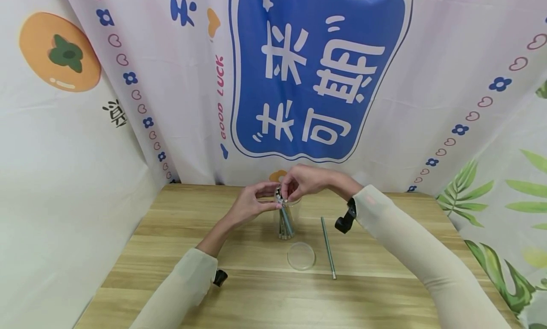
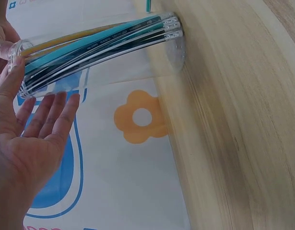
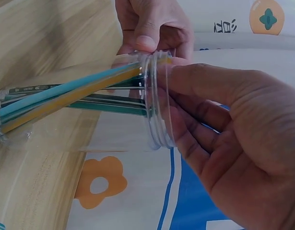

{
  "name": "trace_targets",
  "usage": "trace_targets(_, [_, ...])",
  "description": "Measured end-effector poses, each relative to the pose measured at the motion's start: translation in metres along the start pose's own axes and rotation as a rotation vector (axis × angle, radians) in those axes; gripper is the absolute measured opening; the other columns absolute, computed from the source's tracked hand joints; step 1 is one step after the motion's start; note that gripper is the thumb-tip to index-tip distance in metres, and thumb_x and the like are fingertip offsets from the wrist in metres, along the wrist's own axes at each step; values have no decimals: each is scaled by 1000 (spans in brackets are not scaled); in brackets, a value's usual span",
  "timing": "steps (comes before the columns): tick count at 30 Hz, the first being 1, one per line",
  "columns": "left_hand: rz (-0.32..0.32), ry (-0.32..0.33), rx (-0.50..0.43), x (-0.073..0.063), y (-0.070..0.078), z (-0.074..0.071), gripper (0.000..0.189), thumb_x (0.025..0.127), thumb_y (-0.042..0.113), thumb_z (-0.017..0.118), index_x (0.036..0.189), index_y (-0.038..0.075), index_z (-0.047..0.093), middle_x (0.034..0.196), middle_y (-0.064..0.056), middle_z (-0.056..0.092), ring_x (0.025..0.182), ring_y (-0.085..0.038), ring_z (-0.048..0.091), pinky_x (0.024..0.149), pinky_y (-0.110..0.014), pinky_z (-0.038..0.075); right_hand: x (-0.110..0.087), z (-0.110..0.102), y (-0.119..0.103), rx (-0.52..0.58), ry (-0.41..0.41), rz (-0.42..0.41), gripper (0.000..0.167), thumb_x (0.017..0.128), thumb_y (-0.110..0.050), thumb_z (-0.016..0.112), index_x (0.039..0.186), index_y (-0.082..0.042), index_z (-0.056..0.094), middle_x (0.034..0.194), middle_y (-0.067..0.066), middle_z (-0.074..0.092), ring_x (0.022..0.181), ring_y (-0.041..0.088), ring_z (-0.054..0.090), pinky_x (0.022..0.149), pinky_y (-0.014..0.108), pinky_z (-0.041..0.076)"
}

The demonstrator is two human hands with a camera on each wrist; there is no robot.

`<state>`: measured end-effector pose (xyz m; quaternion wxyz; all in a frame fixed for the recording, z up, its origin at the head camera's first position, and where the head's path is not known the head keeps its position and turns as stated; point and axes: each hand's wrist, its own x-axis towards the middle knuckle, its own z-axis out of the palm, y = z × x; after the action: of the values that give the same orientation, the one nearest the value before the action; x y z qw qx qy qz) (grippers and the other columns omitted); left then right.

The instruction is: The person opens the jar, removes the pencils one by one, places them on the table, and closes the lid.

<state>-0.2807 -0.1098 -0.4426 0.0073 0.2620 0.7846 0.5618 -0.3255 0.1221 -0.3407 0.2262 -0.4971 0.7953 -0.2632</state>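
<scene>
A clear screw-top plastic jar (image 3: 113, 139) stands upright on the table, with several pencils (image 2: 104, 40) leaning inside it: yellow, light blue and dark green ones, with silvery ends at the bottom. My left hand (image 1: 249, 206) steadies the jar at its neck, thumb on the near side and fingers on the far side. Over the mouth is my right hand (image 1: 305, 181), thumb and fingers bent at the rim among the pencils' upper ends. I cannot tell whether those fingertips pinch a pencil. One green pencil (image 1: 328, 248) lies on the table right of the jar.
A round clear lid (image 1: 301, 256) lies flat in front of the jar. The wooden table (image 1: 179, 220) meets a printed cloth (image 1: 192, 129) hanging behind its far edge. Black straps with cameras (image 1: 345, 220) sit on the wrists.
</scene>
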Motion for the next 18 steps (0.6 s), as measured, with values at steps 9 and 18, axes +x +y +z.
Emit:
trace_targets(9, [1,-4,-13,0,0,0,58,86,13,90,139,4,66,139,-14,69,124,-33,70,106,-57,55,1,-3,0,42,-32,4,8,93,6,77,94,-2,80,87,2,73,75,11,63,71,23,57])
trace_targets(18, [2,-5,-2,0,0,0,58,87,14,90,139,3,66,138,-14,69,124,-32,70,105,-52,57,2,-2,1,35,-34,15,8,93,5,78,97,-1,82,89,0,76,79,9,69,76,24,61])
